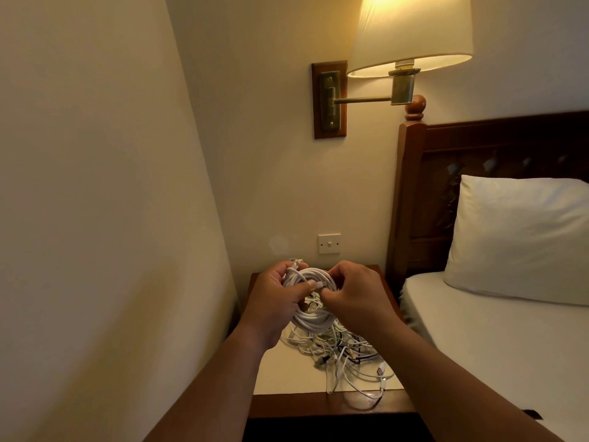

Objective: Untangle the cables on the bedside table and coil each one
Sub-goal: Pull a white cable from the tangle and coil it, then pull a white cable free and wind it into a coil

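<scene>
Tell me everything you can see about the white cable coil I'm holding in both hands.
The white cable coil is several loops of smooth, plastic-looking cord wound into a rough ring, held above the bedside table over the tangle of cables. The left hand grips its left side, thumb across the loops; the right hand pinches a plug end near its top. Whether it touches the tangle is unclear.

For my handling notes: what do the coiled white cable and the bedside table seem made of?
The white coiled cable looks plastic- or rubber-sheathed, smooth: it bends in soft loops. The bedside table seems reddish-brown wood, slightly glossy; its pale matte top is unclear.
</scene>
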